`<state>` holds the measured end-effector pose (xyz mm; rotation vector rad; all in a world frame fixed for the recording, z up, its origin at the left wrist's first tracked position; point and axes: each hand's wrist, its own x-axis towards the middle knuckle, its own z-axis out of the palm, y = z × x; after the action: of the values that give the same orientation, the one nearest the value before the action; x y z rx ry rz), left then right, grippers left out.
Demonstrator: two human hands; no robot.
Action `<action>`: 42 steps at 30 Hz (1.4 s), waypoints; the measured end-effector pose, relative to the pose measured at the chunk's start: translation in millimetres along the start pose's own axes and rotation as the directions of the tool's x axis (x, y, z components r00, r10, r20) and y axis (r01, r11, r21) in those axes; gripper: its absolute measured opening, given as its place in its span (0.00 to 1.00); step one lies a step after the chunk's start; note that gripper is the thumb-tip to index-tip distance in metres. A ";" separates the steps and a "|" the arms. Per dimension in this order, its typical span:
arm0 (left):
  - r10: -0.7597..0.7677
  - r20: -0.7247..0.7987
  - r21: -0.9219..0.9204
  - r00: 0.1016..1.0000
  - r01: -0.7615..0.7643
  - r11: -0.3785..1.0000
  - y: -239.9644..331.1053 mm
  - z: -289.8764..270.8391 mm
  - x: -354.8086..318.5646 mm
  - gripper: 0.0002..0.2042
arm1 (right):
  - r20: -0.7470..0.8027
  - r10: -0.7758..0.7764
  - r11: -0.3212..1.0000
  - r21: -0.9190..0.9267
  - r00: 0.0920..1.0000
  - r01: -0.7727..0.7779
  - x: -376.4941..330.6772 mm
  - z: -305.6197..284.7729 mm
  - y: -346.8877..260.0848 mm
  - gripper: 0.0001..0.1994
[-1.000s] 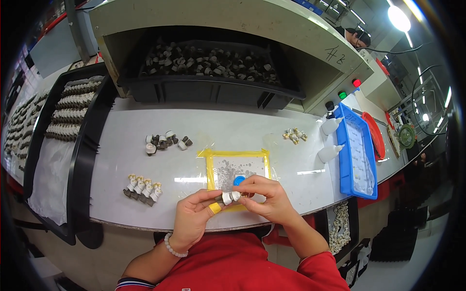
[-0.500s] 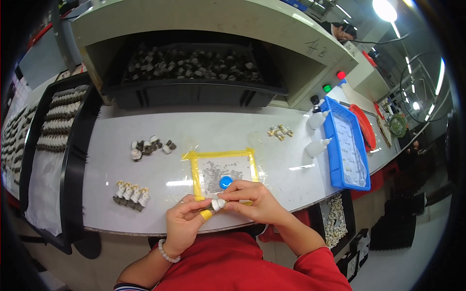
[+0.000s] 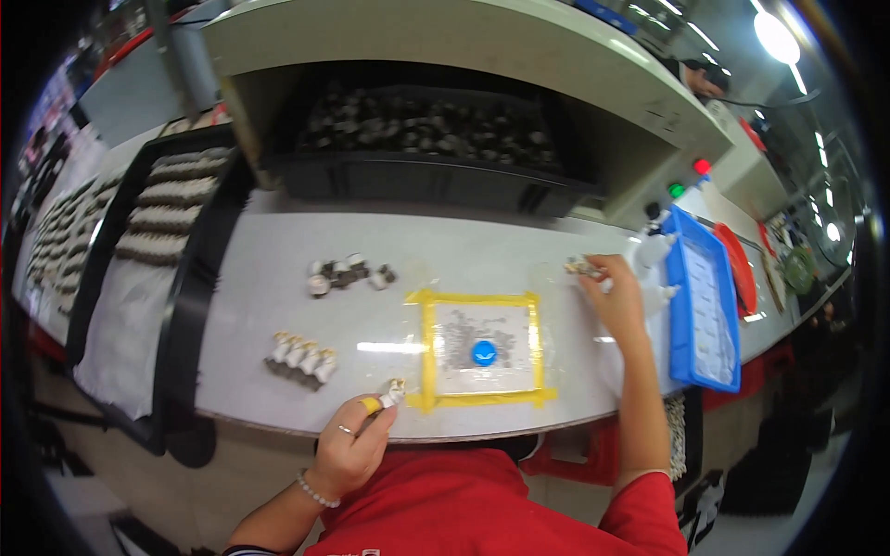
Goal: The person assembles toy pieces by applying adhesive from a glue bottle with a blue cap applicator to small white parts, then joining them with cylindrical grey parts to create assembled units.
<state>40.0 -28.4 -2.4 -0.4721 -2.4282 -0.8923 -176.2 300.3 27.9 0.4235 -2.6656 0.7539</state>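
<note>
My left hand (image 3: 350, 449), with yellow wraps on its fingers, is closed around a small white figurine (image 3: 394, 393) with a gold-coloured top. It holds the figurine just above the table's front edge, left of the yellow-taped square. My right hand (image 3: 616, 285) is stretched to the far right, over a little heap of white-and-gold pieces (image 3: 578, 266). Its fingers are bent at the heap and blurred, so a hold on any piece cannot be made out. A row of several similar figurines (image 3: 301, 360) with dark bases stands on the left.
A blue cap (image 3: 484, 353) sits inside the yellow tape frame (image 3: 428, 347). Loose dark-and-white parts (image 3: 348, 274) lie behind the row. A black bin (image 3: 436, 181) of parts fills the shelf. White bottles (image 3: 654, 250) stand beside a blue tray (image 3: 680, 306); a black tray (image 3: 176, 338) is left.
My right hand has left the figurine and moved right and away to the small heap. My left hand keeps the figurine, now with its gold top in sight. The whole view has shifted.
</note>
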 end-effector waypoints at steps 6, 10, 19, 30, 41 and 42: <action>-0.023 -0.109 0.249 0.994 0.050 0.967 -15.8 -10.3 -14.3 0.15 | 0.028 0.067 0.997 -0.029 0.997 -0.066 -1.1 12.4 9.0 0.13; -0.027 -0.158 0.324 0.987 0.078 0.943 -22.3 -15.9 -11.9 0.15 | -0.004 0.051 0.998 0.031 0.999 -0.051 -4.5 19.5 10.9 0.10; -0.137 -0.253 0.347 0.958 0.222 0.911 -23.9 -12.0 -12.6 0.16 | -0.030 0.037 0.999 0.004 0.999 -0.037 -6.4 22.3 10.0 0.10; -0.473 -0.224 0.370 0.852 0.524 0.767 -19.6 -26.2 7.8 0.34 | -0.068 0.049 0.992 0.120 0.996 -0.040 -9.9 26.8 23.0 0.13; -0.494 -0.099 0.374 0.864 0.492 0.786 -24.4 -35.1 15.5 0.32 | -0.015 0.074 0.986 0.153 0.997 -0.070 -8.8 31.4 23.7 0.13; -0.486 -0.094 0.381 0.869 0.483 0.789 -25.6 -36.2 15.6 0.31 | -0.018 0.081 0.986 0.146 0.997 -0.077 -8.4 31.5 22.9 0.13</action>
<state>27.4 -69.1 17.4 0.3205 -2.6928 -0.5514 -184.6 303.3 -10.9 0.3445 -2.6277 0.9752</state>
